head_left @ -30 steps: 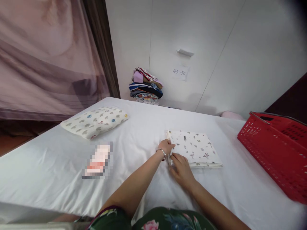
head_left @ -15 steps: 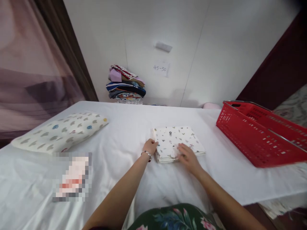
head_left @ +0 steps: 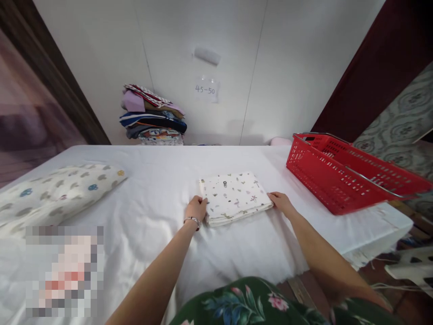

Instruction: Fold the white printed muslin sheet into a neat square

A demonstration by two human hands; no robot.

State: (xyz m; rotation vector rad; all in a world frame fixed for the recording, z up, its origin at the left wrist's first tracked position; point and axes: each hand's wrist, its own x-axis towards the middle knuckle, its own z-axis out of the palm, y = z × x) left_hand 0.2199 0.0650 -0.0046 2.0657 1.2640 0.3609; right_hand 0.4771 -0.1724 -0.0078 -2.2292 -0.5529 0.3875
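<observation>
A folded white cloth (head_left: 233, 196) with small printed plants and figures lies flat on the white-covered table. My left hand (head_left: 196, 208), with a bracelet at the wrist, grips its left edge, thumb on top and fingers at the side. At the cloth's front right corner, my right hand (head_left: 281, 203) pinches the edge between thumb and fingers. The layers of the fold show along the near side.
A red plastic basket (head_left: 314, 183) with metal handles stands at the right. On the left lie a patterned pillow (head_left: 67, 189) and a pixelated object (head_left: 64, 275). Stacked folded fabrics (head_left: 152, 119) rise behind the table (head_left: 152, 171), by the wall.
My right hand has moved from the cloth's near top surface to its right corner and taken hold there. My left hand stays at the left edge. The view has turned to the right.
</observation>
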